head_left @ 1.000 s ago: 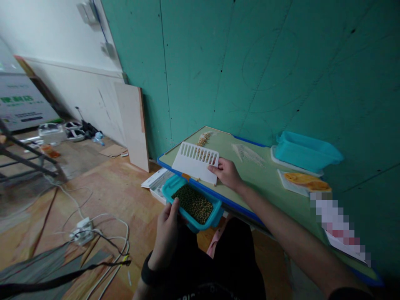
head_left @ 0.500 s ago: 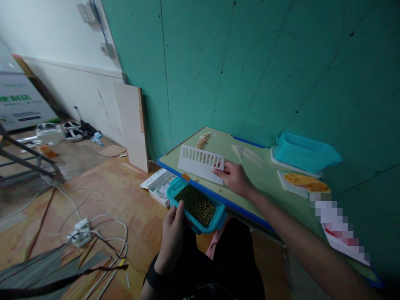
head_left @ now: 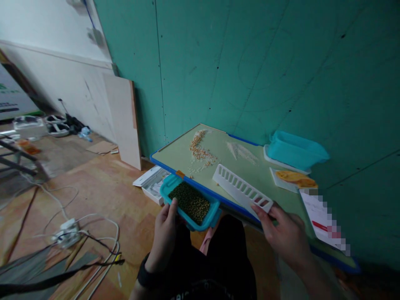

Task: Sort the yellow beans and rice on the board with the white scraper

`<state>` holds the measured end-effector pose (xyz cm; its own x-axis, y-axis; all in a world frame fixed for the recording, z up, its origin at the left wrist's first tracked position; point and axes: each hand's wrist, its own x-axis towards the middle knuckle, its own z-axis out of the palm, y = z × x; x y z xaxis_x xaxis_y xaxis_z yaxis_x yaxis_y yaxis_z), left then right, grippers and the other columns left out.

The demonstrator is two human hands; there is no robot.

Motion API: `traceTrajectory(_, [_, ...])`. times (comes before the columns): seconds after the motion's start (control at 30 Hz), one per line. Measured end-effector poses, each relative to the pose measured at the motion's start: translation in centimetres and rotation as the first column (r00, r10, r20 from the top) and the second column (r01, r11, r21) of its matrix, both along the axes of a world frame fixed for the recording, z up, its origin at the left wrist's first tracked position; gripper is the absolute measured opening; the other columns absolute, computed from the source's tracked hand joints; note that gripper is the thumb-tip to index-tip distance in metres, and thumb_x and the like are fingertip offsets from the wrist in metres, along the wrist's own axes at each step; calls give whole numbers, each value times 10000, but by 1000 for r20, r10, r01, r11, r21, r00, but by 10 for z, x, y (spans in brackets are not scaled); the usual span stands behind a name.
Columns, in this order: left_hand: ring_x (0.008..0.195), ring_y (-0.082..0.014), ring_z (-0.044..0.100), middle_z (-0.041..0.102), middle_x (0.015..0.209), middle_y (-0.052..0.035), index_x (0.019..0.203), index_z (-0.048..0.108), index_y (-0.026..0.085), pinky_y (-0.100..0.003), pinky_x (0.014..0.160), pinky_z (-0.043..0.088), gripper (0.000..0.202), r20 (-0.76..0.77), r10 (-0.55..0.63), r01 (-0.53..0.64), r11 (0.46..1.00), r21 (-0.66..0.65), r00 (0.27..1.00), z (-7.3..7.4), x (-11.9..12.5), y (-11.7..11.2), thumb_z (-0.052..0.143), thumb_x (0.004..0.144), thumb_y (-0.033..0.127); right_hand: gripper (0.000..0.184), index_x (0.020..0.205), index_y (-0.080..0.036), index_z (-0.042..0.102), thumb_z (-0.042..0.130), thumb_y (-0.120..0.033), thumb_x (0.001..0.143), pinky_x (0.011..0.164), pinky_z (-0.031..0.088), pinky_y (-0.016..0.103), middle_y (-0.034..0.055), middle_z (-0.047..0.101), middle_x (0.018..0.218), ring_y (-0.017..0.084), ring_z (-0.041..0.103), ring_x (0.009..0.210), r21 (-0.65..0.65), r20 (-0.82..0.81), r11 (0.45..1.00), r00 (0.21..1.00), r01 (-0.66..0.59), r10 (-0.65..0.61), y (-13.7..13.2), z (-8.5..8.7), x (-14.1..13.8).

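Note:
My left hand [head_left: 166,223] grips the near left side of a blue plastic container [head_left: 216,213], thumb over its rim. Inside lie dark green beans [head_left: 184,195] and, towards the right, tan ones [head_left: 200,208]. The container is held just below the table's front edge. My right hand [head_left: 283,231] is closed on the right end of a white slotted plastic strip [head_left: 236,187], which is tilted over the front edge of the table. Beyond the strip, yellowish kernels [head_left: 198,151] lie scattered in a curved trail on the green tabletop [head_left: 175,155].
Pale powder or grains [head_left: 240,152] lie mid-table. At the right stand a blue bin [head_left: 296,152], a folded orange cloth [head_left: 295,179] and a paper sheet [head_left: 318,216]. An open white box [head_left: 152,183] is on the floor, with a power strip and cables [head_left: 67,233] farther left.
My right hand has drawn the white strip right and towards me, uncovering more of the scattered kernels. My left hand still holds the container in nearly the same place.

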<state>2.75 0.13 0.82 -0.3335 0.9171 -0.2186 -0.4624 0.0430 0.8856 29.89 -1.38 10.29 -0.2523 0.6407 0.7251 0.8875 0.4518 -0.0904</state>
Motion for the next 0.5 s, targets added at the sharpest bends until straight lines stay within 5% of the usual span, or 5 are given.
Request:
traceTrajectory(0.27, [486,-116,488,535,544,38,718,634,175,-229,466,394,459,-20,-15,15,1000,-1,1000,5,-2,1,760,732,616,247,862,-187,692,511,-270,1010,545,489,255,53,758,697,169,701,524,29,-5,996,997,-83,83,3,0,-42])
traceTrajectory(0.5, [508,-118,491,553,572,38,757,655,178,-239,489,413,399,34,11,-12,1000,18,999,4,-9,1,773,748,560,247,872,-180,697,521,-287,1007,551,495,244,78,783,763,179,729,575,18,-32,997,996,-80,80,26,-4,-52])
